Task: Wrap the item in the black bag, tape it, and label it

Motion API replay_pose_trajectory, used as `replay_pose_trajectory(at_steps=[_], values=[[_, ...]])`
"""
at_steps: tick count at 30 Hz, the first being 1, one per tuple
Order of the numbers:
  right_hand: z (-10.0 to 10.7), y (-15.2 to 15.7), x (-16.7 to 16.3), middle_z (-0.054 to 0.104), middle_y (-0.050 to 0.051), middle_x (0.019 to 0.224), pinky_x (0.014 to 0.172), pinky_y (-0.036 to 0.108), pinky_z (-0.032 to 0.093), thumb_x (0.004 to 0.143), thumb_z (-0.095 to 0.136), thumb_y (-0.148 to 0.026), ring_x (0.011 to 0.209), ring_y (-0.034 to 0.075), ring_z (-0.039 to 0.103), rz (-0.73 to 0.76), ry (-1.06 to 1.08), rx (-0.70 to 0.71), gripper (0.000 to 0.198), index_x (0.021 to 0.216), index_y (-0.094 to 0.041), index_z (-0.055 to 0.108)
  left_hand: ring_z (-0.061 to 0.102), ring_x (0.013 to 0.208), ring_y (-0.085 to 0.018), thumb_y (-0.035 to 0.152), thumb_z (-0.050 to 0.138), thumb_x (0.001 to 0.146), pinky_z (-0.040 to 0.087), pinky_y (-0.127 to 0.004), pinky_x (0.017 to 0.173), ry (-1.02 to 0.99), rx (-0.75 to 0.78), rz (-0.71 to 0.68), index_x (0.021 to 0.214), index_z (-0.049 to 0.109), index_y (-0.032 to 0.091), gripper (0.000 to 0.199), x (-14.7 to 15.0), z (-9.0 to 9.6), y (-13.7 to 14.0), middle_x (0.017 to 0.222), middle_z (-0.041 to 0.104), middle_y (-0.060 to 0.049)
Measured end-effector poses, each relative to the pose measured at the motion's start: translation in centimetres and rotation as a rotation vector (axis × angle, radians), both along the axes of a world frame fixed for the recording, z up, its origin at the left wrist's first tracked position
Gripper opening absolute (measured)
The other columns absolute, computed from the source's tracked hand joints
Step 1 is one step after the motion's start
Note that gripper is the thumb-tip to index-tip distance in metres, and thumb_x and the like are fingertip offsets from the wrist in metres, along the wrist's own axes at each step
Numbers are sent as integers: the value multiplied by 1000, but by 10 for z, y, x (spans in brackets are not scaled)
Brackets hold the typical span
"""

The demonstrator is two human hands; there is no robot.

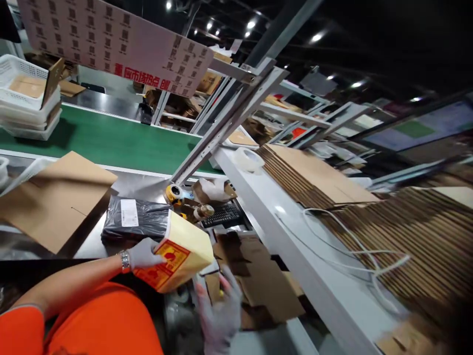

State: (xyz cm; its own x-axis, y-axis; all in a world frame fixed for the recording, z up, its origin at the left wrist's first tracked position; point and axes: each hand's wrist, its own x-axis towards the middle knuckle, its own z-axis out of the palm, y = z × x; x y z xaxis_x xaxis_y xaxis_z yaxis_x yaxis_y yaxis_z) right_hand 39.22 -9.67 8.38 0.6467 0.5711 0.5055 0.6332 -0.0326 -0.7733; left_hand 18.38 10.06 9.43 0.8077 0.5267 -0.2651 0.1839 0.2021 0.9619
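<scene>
My left hand [146,257], in a light glove with a bracelet at the wrist, grips a pale yellow box-shaped pack [190,246] with red and yellow print. The pack is tilted, close in front of my body. My right hand [221,308], gloved with pinkish fingertips, is just right of the pack, its fingers apart and nothing plainly held in them. A black plastic-wrapped parcel [144,217] with a white label lies on the metal table behind the pack. Brown cardboard [266,281] is beyond my right hand.
A flat cardboard sheet [55,197] lies at left. Behind runs a green conveyor belt [129,143] carrying stacked white baskets [25,113]. Tape rolls [173,193] and a keyboard [223,214] sit near a metal post. Folded cartons [406,241] and a white cable [365,251] occupy the right shelf.
</scene>
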Motion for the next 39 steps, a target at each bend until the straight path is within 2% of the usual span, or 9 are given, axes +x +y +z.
replay_pose_trajectory(at_steps=[3,6,8,11,14,16,18,29,39], values=[[40,50,-21,78,14,134,120,57,54,92,89,-44,131,35,72,329,-376,-159,39,125,-27,75,63,69,-19,32,74,82,49,-31,69,62,147,-126,82,81,13,21,-11,4,3,73,72,-1],[57,85,-35,77,3,86,77,35,58,101,78,-47,79,21,72,464,-274,-330,25,91,-25,75,67,78,-23,39,78,83,54,-35,78,93,277,-69,84,78,16,23,-29,15,12,80,72,-2],[60,96,-42,67,0,71,62,30,47,104,72,-48,66,17,61,488,-114,-420,37,77,-23,69,73,106,-32,44,86,79,58,-43,100,82,436,131,115,81,18,44,-44,25,23,110,79,-10],[64,105,-54,65,-1,69,61,28,41,101,71,-46,66,16,57,591,50,-515,37,74,-21,68,63,140,-37,45,90,77,48,-49,124,-101,609,268,150,69,19,81,-59,37,41,150,67,-20],[71,115,-66,72,1,76,67,29,47,98,73,-44,73,18,64,667,119,-560,29,80,-21,74,72,104,-27,46,72,92,56,-41,99,-195,512,65,110,81,18,34,-62,39,50,111,79,-13],[73,122,-72,83,4,95,79,32,56,99,73,-42,88,23,75,661,165,-535,22,98,-22,82,59,75,-19,46,60,96,49,-33,76,-148,381,40,78,70,19,33,-60,34,51,76,67,-3],[72,125,-77,86,7,109,89,35,60,100,71,-41,100,25,79,650,183,-497,26,113,-23,85,47,68,-14,47,57,95,38,-30,68,-112,301,102,68,58,20,39,-58,28,50,66,54,1],[28,120,-100,86,6,98,81,29,65,103,73,-36,88,21,81,514,161,-274,22,108,-23,89,33,65,-13,60,56,96,24,-31,62,-75,307,75,60,42,22,55,-71,26,61,62,38,3],[19,130,-119,85,6,100,84,27,67,102,76,-30,90,19,82,514,191,-215,14,105,-26,90,35,65,-14,57,52,95,27,-31,63,5,240,108,61,41,23,50,-86,17,71,62,40,3]])
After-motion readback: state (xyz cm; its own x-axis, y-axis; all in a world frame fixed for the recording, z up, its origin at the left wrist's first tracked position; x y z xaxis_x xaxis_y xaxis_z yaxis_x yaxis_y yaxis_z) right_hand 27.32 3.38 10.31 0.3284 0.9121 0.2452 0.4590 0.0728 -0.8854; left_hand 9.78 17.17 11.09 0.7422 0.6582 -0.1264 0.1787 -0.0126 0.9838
